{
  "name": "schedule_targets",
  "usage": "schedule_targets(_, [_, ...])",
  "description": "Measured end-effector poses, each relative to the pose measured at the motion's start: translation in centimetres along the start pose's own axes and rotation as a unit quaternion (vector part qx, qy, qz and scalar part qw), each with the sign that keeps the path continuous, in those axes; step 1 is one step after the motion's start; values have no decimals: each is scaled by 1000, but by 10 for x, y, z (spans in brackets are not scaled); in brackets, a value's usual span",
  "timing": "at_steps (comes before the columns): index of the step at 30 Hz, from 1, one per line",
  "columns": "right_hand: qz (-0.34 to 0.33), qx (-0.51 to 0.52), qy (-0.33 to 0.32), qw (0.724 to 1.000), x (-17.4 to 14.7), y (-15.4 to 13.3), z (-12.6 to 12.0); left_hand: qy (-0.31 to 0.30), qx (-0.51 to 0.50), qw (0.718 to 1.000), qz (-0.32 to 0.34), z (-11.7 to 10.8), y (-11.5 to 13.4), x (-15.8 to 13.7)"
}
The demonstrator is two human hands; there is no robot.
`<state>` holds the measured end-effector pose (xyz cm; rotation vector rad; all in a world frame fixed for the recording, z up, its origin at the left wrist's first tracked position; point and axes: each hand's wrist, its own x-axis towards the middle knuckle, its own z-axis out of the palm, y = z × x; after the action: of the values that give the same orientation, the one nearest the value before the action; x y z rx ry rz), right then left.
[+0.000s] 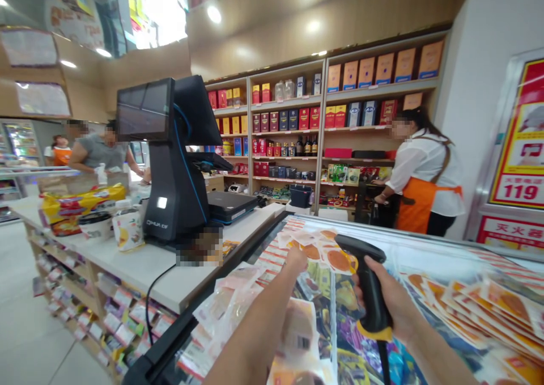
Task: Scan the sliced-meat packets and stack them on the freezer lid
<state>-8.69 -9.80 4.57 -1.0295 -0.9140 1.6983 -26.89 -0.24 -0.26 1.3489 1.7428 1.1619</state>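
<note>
Scanner: at 4 o'clock from centre, in the head view, the barcode scanner (374, 303) is clamped by its handle in the right hand (399, 301).
Left hand: packets (339, 260) are touched at 5 o'clock by the left hand (296, 259), apart from the right; grip cannot be told.
Reason: packets are apparently steadied flat, facing the scanner.
Nose: aimed towards 10 o'clock.
Handle axis: run roughly from 12 to 6, cable lowermost.

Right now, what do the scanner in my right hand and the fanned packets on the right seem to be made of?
Scanner: probably hard plastic, mostly smooth black with yellow trim, judging by its soft sheen. Packets: likely thin printed plastic film, though coated paper is possible; they lie flat and overlapping.
</note>
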Motion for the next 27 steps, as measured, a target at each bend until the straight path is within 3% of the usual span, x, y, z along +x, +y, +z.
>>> schedule_targets(6, [-11,12,2,1000,0,1,0,11,130,992,2,-21,-9,-5])
schedule_targets(13, [-8,-22,-36,999,0,10,7,90,204,972,70,-87,-8,-27])
schedule_targets(19, [-10,-63,-59,996,-14,15,22,176,143,971,76,-140,4,-33])
schedule_targets(23, [-3,-93,-90,992,-24,21,32,168,55,984,33,-158,-2,-34])
schedule_targets(27, [-23,-99,-109,989,-33,25,40,136,-24,990,9,-160,-6,-40])
